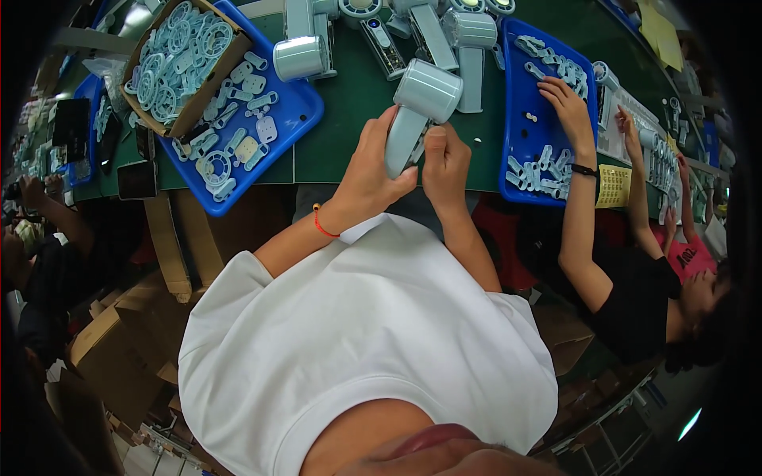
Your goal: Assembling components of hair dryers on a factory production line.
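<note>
At the left, a blue plastic tray with raised edges holds an open brown cardboard box heaped with smooth pale-blue plastic rings; flat, rounded pale-blue pieces lie loose beside the box. Next comes a bare strip of dark-green tabletop. Just over its near edge, at centre, the left hand is wrapped around a glossy pale-blue device with a fat cylindrical head, tilted far and rightward, and a slim handle. The right hand has curled fingers and its thumb against the handle's right edge; whether it grips or only presses, I cannot tell. Similar pale-blue units crowd the far side. A bare green gap separates the right hand from a second blue plastic tray, where a co-worker's hand reaches over small pale-blue parts.
</note>
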Action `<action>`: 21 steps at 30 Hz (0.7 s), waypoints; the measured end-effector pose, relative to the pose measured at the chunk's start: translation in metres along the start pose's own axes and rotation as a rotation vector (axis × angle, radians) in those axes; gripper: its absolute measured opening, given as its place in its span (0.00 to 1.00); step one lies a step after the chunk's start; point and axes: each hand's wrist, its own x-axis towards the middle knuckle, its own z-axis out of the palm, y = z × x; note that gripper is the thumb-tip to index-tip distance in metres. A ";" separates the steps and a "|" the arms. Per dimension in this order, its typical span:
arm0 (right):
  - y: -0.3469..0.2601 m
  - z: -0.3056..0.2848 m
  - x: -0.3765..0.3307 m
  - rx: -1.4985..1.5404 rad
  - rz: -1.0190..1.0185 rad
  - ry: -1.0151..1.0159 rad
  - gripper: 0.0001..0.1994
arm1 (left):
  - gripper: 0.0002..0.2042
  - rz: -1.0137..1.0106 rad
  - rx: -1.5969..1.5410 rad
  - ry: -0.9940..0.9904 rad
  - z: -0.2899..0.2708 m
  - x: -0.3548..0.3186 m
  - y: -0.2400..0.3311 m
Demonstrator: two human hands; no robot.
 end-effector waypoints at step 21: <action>0.020 -0.035 -0.007 0.246 0.155 -0.269 0.17 | 0.33 -0.197 -0.713 0.226 -0.052 0.030 0.021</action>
